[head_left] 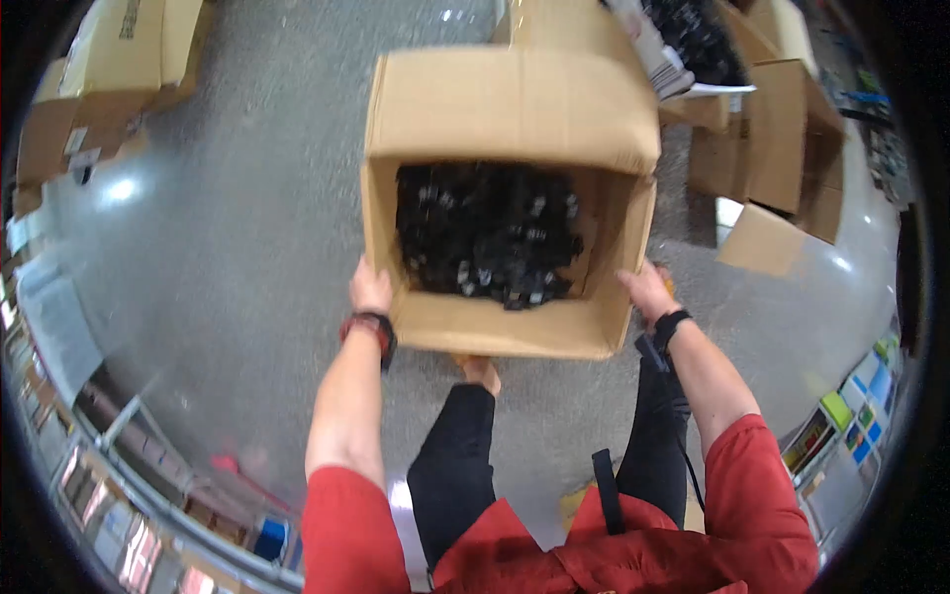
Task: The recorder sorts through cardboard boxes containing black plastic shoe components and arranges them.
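In front of me is an open cardboard box (510, 329), its far flap (515, 104) folded outward. Many small black pieces with pale marks (485, 233) lie in a heap on its bottom, mostly toward the left; their kind is too blurred to make out. At the box's near left side, my left hand (371, 287) is closed on the wall. My right hand (648, 292) grips the opposite wall near the right corner. Both hands have the thumbs toward the inside, while the outer fingers are partly hidden.
Another carton (569, 25) stands just beyond the box. At the far right, a container of black items (693, 40) sits near an opened cardboard box (782, 139). Stacked cartons (119, 59) are at the far left. Metal racking (158, 455) runs along the lower left, and shelves (841, 426) stand at lower right.
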### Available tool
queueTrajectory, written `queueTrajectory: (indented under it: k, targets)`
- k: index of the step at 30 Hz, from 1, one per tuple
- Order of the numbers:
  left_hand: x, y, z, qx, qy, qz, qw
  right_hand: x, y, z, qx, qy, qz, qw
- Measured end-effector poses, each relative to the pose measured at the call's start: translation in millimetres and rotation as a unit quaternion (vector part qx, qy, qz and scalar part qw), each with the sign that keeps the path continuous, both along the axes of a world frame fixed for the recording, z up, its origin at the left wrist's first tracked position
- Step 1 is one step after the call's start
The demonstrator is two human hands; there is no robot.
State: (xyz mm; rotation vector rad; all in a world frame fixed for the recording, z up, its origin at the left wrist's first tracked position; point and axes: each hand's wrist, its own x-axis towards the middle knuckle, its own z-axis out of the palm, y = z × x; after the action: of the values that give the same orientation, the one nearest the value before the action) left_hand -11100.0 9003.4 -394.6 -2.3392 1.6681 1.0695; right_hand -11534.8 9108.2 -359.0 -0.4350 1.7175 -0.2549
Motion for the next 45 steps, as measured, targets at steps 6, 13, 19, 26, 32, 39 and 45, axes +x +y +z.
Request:
queueTrajectory:
  k: [6, 13, 19, 26, 32, 39, 45]
  targets:
    - [64, 44, 57, -0.027, 0.189, 0.126, 0.974, 54, -19, 125, -0.053, 0.147, 0.096, 0.983]
    - [132, -25, 226, -0.037, 0.276, 0.244, 0.929, 105, -109, 201, -0.070, 0.101, 0.135, 0.983]
    - [136, -156, 305, -0.047, 0.281, 0.227, 0.931, 110, -241, 248, -0.091, 0.039, 0.116, 0.988]
    - [90, -373, 326, -0.093, 0.178, 0.051, 0.978, 83, -367, 228, -0.073, 0.021, -0.007, 0.997]
    - [-27, -577, 349, -0.137, 0.003, -0.246, 0.960, 55, -439, 193, -0.096, 0.018, -0.162, 0.982]
    - [-173, -793, 301, -0.154, -0.041, -0.415, 0.896, 37, -514, 164, -0.136, -0.069, -0.428, 0.891]
    - [-300, -897, 269, -0.193, -0.051, -0.497, 0.844, 4, -567, 142, -0.153, -0.086, -0.535, 0.827]
